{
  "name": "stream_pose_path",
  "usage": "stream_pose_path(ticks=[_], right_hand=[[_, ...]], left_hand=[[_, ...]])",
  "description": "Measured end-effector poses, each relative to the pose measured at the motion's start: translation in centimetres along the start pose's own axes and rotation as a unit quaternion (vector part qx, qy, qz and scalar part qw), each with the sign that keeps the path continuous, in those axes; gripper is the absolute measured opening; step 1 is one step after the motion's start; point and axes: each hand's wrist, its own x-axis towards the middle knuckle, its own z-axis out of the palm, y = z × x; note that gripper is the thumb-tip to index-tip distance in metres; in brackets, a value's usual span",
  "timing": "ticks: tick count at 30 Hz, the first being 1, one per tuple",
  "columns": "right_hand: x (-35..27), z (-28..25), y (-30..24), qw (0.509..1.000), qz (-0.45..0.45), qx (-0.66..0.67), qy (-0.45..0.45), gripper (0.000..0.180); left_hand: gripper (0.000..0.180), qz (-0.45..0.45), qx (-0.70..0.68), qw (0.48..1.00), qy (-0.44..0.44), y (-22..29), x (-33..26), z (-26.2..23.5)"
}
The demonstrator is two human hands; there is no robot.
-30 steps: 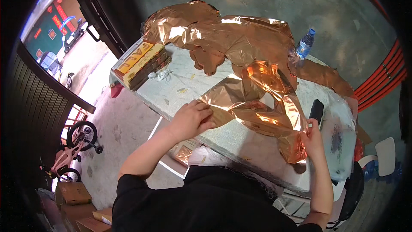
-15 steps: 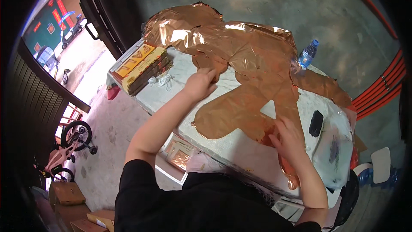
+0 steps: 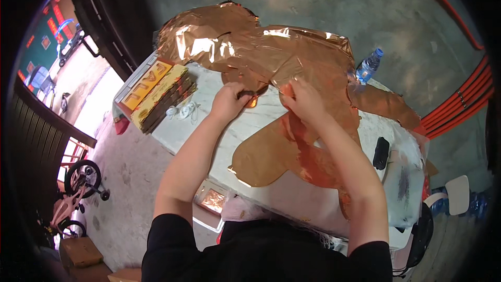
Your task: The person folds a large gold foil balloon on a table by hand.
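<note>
A large shiny copper foil balloon [image 3: 271, 57] lies flat and uninflated across a white table [image 3: 292, 198], its far part hanging past the table's back edge. My left hand [image 3: 229, 99] is closed on a small rounded lobe of the foil near the table's middle. Close beside it, my right hand [image 3: 302, 96] pinches the foil edge. Both forearms reach out over the balloon's near lobes [image 3: 271, 156].
A stack of yellow and red flat packs [image 3: 156, 91] sits at the table's left end, with a white cord [image 3: 185, 110] beside it. A black oblong object [image 3: 381, 152] lies at right. A water bottle [image 3: 368, 66] stands behind. A small bicycle [image 3: 73, 193] is on the floor at left.
The foil, crumpled and lifted a second ago, now lies spread flat. Both hands have moved away from me to the balloon's middle and come close together.
</note>
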Motion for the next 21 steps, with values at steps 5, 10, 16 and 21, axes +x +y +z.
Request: stream_pose_path(ticks=[5, 10, 16, 21], right_hand=[[3.0, 3.6, 1.2, 0.992, 0.045, -0.105, -0.059, 0.022], [5.5, 1.3, 2.9, 0.987, 0.042, -0.100, -0.123, 0.010], [9.3, -4.7, 3.6, 0.984, -0.037, -0.128, -0.120, 0.011], [11.5, -5.9, 4.6, 0.938, -0.182, -0.294, -0.027, 0.009]], left_hand=[[0.018, 0.086, 0.031, 0.995, -0.041, -0.5, 0.4, 0.3], [0.019, 0.098, 0.044, 0.993, -0.040, -0.3, 0.3, -0.1], [0.020, 0.108, 0.040, 0.992, -0.046, -0.1, 0.3, 0.1], [0.026, 0.122, 0.035, 0.991, -0.041, 1.1, 0.5, 0.2]])
